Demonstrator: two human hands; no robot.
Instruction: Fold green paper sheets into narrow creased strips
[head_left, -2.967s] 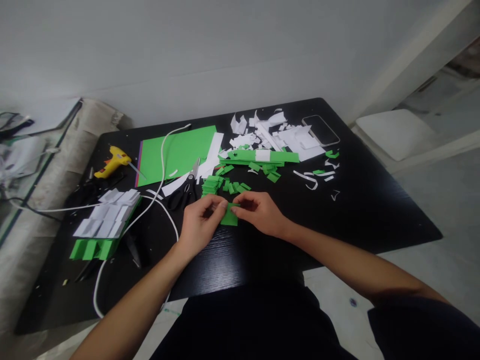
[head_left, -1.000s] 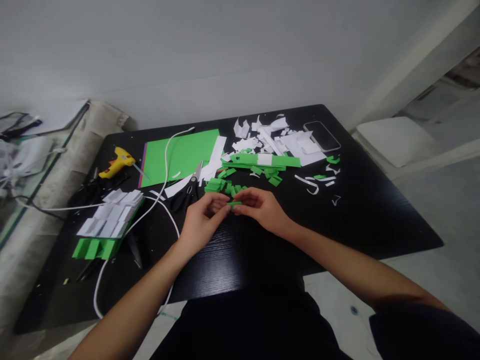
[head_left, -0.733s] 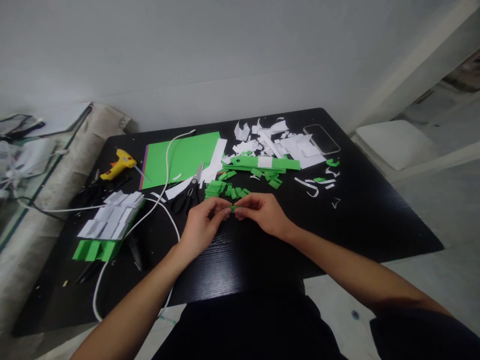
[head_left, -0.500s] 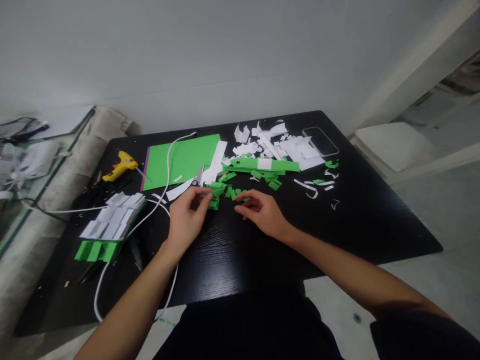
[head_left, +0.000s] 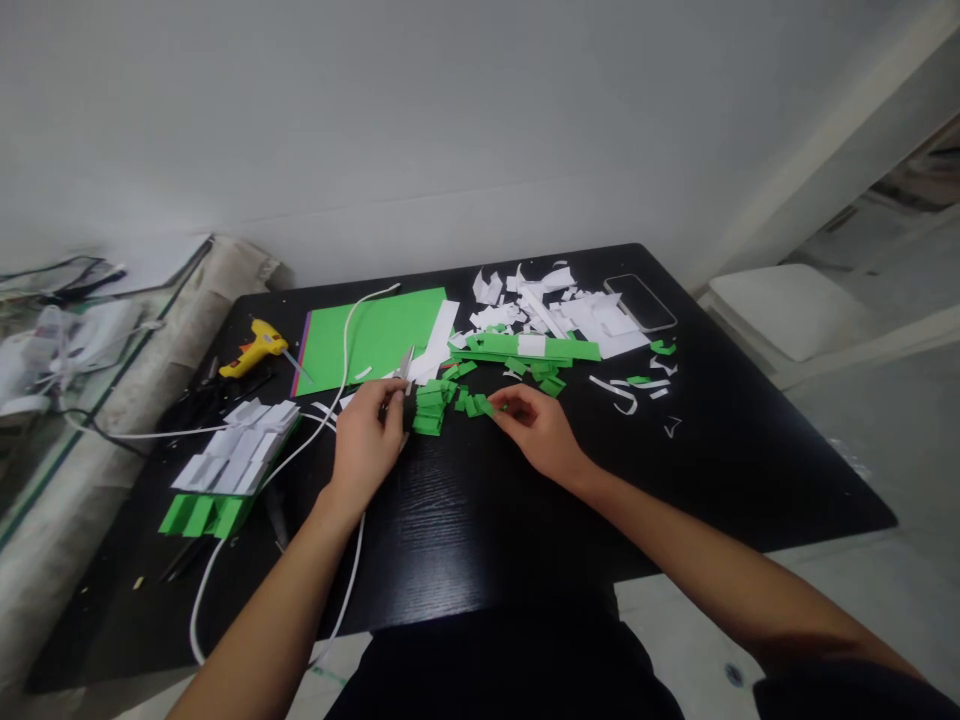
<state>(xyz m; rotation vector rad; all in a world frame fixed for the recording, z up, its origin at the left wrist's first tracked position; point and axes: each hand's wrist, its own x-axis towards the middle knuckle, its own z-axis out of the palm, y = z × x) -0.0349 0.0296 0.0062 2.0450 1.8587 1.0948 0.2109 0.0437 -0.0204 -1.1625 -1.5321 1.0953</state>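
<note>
Near the middle of the black table (head_left: 487, 500), both bare hands work at a scatter of small green paper pieces. The left hand (head_left: 367, 440) rests palm down just left of a stack of folded green pieces (head_left: 429, 408), its fingers (head_left: 390, 392) curled together and lying over the handles of a pair of scissors (head_left: 406, 363), whose blades poke out beyond the knuckles. Whether these fingers actually grip anything cannot be told from this angle. The right hand (head_left: 536, 430) reaches in from the other side. Its thumb and forefinger are drawn together and seem to pinch a loose green piece (head_left: 489, 407) at the right edge of the scatter, though the piece is small and partly covered.

Behind the left hand lies a large green sheet (head_left: 371, 335), flat, with a white cable (head_left: 346, 330) running across it and down past the wrist to the near table edge. A yellow glue gun (head_left: 255, 347) lies to the left of the sheet. Nearer the left edge, white folded pieces (head_left: 236, 455) sit in rows, with a row of green ones (head_left: 199, 515) just in front of them. Beyond the hands are long green strips (head_left: 525, 347), and behind those a heap of white scraps (head_left: 555, 305). A phone (head_left: 640, 302) lies face up beside the scraps, toward the far right corner.
</note>
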